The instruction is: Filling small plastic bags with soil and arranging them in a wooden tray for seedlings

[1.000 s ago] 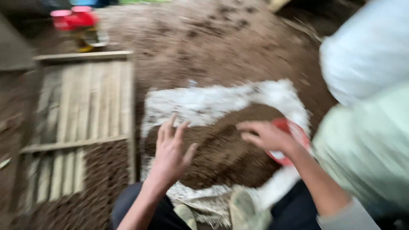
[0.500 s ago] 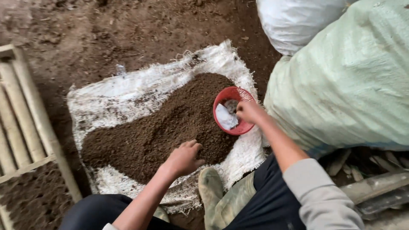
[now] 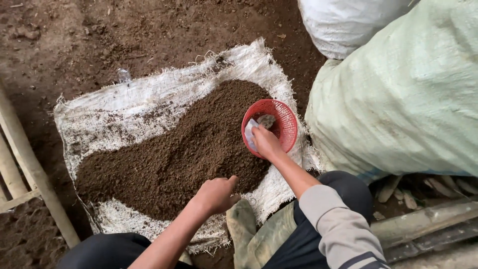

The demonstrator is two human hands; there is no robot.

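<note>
Head view. The right hand (image 3: pixel 265 142) reaches into a red mesh basket (image 3: pixel 279 119), its fingers closed on a small white packet (image 3: pixel 250 131) at the basket's rim. The left hand (image 3: pixel 216 194) rests loosely curled, holding nothing, on the near edge of the dark soil heap (image 3: pixel 174 154) spread over a white woven sack (image 3: pixel 119 104). Judged best practice: keep the basket steady over the sack so spills fall on it. Compared with half a second before, the left hand has drawn back toward the knee, and the basket appears unmoved.

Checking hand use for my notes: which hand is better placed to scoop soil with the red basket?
Right, probably. The right hand already grips the red basket at the soil pile's edge; the left hand rests bare on the soil nearer the body.
</note>
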